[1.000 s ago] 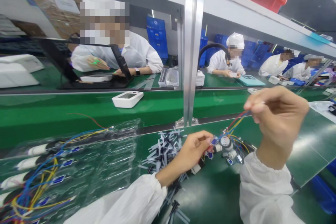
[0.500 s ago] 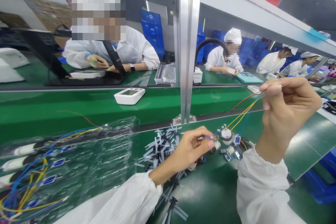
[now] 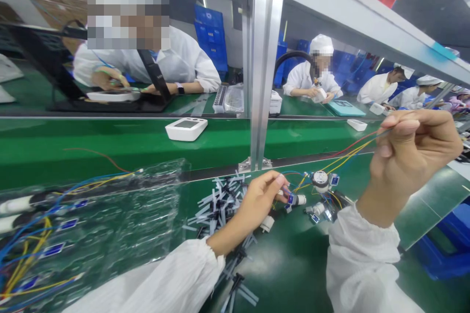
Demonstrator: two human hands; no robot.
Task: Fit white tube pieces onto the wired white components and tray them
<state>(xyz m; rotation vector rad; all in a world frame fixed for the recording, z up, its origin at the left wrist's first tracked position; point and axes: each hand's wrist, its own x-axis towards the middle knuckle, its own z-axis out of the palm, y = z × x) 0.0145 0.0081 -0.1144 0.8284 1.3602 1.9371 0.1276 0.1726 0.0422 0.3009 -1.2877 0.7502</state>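
Observation:
My right hand [image 3: 414, 156], raised at the right, pinches the ends of red, yellow and blue wires [image 3: 354, 152]. These wires run down to a round white part [image 3: 320, 182] on the green table. Near the middle, my left hand [image 3: 262, 195] has its thumb and fingers closed on a small blue part [image 3: 291, 199], beside a white cylinder [image 3: 300, 199]. A pile of black pieces with pale tubes [image 3: 220, 200] lies left of and beneath my left wrist. More small white and blue parts [image 3: 317, 210] lie between my hands.
A clear plastic tray [image 3: 147, 220] with wired white cylinders [image 3: 16, 204] is at the left. Behind stand a metal post [image 3: 262, 73] and a green belt [image 3: 110, 137] bearing a white device [image 3: 186, 128]. Several people in white work beyond. A blue stool [image 3: 440, 254] is at lower right.
My right hand has moved right and slightly up with the wires. My left hand has shifted a little left, and the small blue part at its fingertips shows more clearly. The view has shifted slightly.

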